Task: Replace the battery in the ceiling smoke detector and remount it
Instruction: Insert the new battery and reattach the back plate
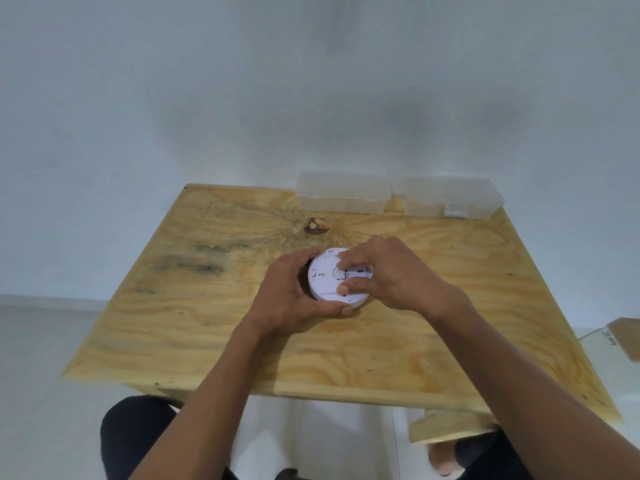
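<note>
A round white smoke detector lies back side up near the middle of the plywood table. My left hand grips its left rim, with fingers curled over the far edge and the thumb along the near edge. My right hand rests over its right half, fingertips and thumb curled onto the back face near a dark opening with print. Whether a battery sits under those fingers is hidden.
Two clear plastic lidded boxes stand side by side at the table's far edge against the pale wall. A cardboard piece lies on the floor at the right. My knees show under the near edge.
</note>
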